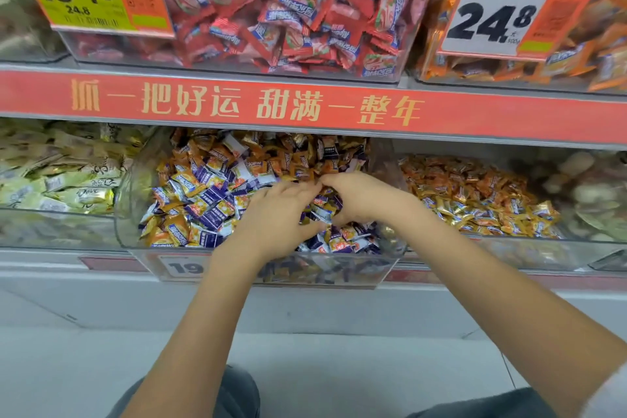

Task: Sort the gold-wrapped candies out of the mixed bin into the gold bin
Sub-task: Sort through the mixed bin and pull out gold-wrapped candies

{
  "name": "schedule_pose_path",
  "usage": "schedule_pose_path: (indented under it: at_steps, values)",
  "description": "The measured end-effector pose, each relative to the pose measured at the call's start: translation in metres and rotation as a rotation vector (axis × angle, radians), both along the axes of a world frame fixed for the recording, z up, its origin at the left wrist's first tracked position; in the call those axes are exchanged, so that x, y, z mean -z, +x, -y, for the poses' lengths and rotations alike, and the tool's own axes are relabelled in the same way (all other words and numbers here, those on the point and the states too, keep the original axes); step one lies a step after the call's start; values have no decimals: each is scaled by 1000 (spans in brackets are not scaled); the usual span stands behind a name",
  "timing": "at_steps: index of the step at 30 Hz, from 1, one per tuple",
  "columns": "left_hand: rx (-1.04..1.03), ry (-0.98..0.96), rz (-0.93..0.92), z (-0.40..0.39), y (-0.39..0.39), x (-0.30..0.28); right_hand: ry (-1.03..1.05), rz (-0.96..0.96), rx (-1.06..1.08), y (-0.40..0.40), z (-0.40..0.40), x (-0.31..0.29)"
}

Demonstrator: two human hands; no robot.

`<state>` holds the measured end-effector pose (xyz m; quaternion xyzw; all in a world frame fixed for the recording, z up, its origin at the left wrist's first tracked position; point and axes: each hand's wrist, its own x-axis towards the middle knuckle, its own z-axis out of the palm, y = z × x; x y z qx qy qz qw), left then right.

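The mixed bin (pixel 135 200) is a clear plastic tub on the lower shelf, heaped with purple-and-white and gold-orange wrapped candies (pixel 203 187). Both hands are inside it, over the right half of the heap. My left hand (pixel 274 214) lies palm down on the candies with fingers spread. My right hand (pixel 359 195) is curled, fingertips meeting the left hand's fingertips, and whatever is under its palm is hidden. The gold bin (pixel 509 249), to the right, holds only gold-orange candies (pixel 475 193).
A bin of pale gold-green sweets (pixel 57 176) sits left of the mixed bin. The red shelf strip (pixel 305 108) overhangs the lower bins. Above it stand a red-candy bin (pixel 288 10) and an orange-candy bin (pixel 576 54) with price cards.
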<state>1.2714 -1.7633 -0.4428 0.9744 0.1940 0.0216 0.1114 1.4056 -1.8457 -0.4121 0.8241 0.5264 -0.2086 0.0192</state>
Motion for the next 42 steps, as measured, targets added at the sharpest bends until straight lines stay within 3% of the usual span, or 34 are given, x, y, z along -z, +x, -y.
schedule_pose_path:
  at_steps: [8, 11, 18, 23, 27, 32, 37, 42]
  values:
    - [-44, -133, 138, -7, -12, -2, 58, -8, -31, 7, -12, 14]
    - [-74, -77, 187, -3, -14, -2, 69, -63, -15, 8, -11, 11]
    - [-133, -99, 161, 0, -9, -8, 106, -151, -1, 8, -7, 3]
    - [-209, -170, 279, -1, -12, -10, 200, -257, 44, 8, -2, 1]
    - [-189, -149, 258, -5, -12, -9, 316, -322, 136, 12, 2, -4]
    - [-166, -1, 154, -1, -1, -5, 441, -792, 441, 6, 6, -11]
    - [-94, 106, -81, 1, 9, 3, 586, -1033, 600, 2, 11, -8]
    - [-63, 113, -138, -1, 13, 4, 722, -1230, 737, -5, 22, -14]
